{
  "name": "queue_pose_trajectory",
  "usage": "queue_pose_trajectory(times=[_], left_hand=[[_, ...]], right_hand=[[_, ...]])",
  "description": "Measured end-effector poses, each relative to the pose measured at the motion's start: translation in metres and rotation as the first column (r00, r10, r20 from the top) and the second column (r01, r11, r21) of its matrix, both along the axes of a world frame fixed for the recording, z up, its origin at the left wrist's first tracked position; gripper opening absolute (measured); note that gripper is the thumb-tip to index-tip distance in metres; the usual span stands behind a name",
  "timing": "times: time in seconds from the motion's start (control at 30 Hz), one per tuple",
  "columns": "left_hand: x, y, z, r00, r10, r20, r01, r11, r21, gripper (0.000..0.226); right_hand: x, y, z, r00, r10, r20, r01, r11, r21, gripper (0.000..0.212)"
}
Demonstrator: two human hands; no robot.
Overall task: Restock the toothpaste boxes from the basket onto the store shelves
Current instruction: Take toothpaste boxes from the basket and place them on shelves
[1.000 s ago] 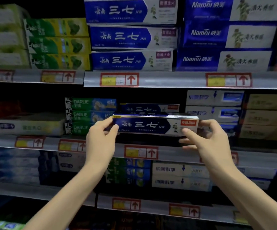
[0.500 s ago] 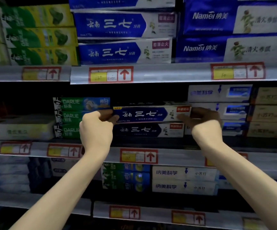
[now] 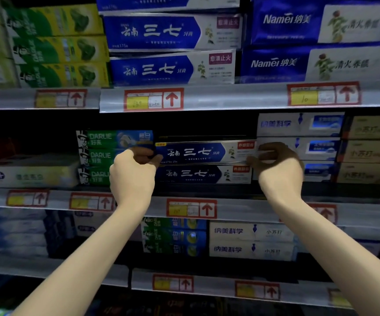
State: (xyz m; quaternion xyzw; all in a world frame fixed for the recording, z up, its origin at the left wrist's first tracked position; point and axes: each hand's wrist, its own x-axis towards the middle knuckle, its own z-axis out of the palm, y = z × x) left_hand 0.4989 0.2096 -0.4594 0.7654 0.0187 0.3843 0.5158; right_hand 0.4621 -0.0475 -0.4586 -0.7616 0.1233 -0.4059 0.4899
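A long blue and white toothpaste box (image 3: 203, 152) lies flat on top of a matching box (image 3: 203, 174) on the middle shelf (image 3: 234, 209). My left hand (image 3: 134, 172) pinches the upper box's left end, fingers curled. At the right end, my right hand (image 3: 277, 166) grips it with curled fingers reaching into the shelf's shadow. The basket is out of view.
Green Darlie boxes (image 3: 102, 144) stand stacked just left of the held box, pale blue boxes (image 3: 298, 124) just right. The upper shelf (image 3: 230, 96) carries more blue boxes (image 3: 173, 67) and Namei boxes (image 3: 309, 62). Lower shelves hold green and white boxes (image 3: 250, 240).
Both hands carried the box from in front of the shelf edge inward and set it on top of the matching box. The view has moved closer to the shelf.
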Motion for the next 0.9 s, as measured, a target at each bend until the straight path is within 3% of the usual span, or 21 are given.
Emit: queue_pose_trajectory(times=[0.07, 0.13, 0.2, 0.27, 0.43, 0.57, 0.67, 0.73, 0.83, 0.9], left_hand=[[-0.018, 0.006, -0.004, 0.997, -0.074, 0.004, 0.074, 0.996, 0.039, 0.009], [-0.038, 0.012, -0.011, 0.971, -0.234, -0.05, 0.233, 0.972, -0.02, 0.01], [-0.061, 0.017, -0.019, 0.874, -0.461, -0.156, 0.407, 0.868, -0.285, 0.011], [-0.086, 0.02, -0.028, 0.739, -0.638, -0.216, 0.47, 0.718, -0.513, 0.016], [-0.143, 0.035, -0.055, 0.622, -0.71, -0.329, 0.484, 0.679, -0.551, 0.024], [-0.191, 0.053, -0.092, 0.568, -0.685, -0.457, 0.442, 0.722, -0.532, 0.023], [-0.216, 0.066, -0.134, 0.515, -0.622, -0.59, 0.318, 0.778, -0.542, 0.02], [-0.223, 0.072, -0.154, 0.463, -0.551, -0.694, 0.229, 0.831, -0.507, 0.02], [-0.227, 0.075, -0.166, 0.438, -0.535, -0.722, 0.192, 0.841, -0.507, 0.018], [-0.227, 0.074, -0.169, 0.448, -0.546, -0.708, 0.174, 0.83, -0.53, 0.017]], right_hand=[[-0.02, 0.005, -0.002, 1.0, 0.023, -0.022, -0.022, 1.0, 0.007, 0.025], [-0.044, 0.016, -0.007, 0.986, 0.159, -0.055, -0.157, 0.986, 0.049, 0.022], [-0.067, 0.029, -0.014, 0.942, 0.327, -0.082, -0.317, 0.942, 0.115, 0.027], [-0.089, 0.041, -0.018, 0.889, 0.446, -0.104, -0.418, 0.883, 0.215, 0.029], [-0.138, 0.064, -0.039, 0.795, 0.559, -0.237, -0.527, 0.829, 0.188, 0.024], [-0.165, 0.075, -0.086, 0.673, 0.606, -0.424, -0.597, 0.783, 0.172, 0.019], [-0.17, 0.084, -0.155, 0.534, 0.549, -0.643, -0.661, 0.746, 0.089, 0.018], [-0.172, 0.091, -0.208, 0.438, 0.4, -0.805, -0.723, 0.689, -0.051, 0.025], [-0.183, 0.105, -0.266, 0.351, 0.114, -0.929, -0.839, 0.478, -0.259, 0.04], [-0.189, 0.116, -0.292, 0.327, 0.058, -0.943, -0.894, 0.344, -0.289, 0.048]])
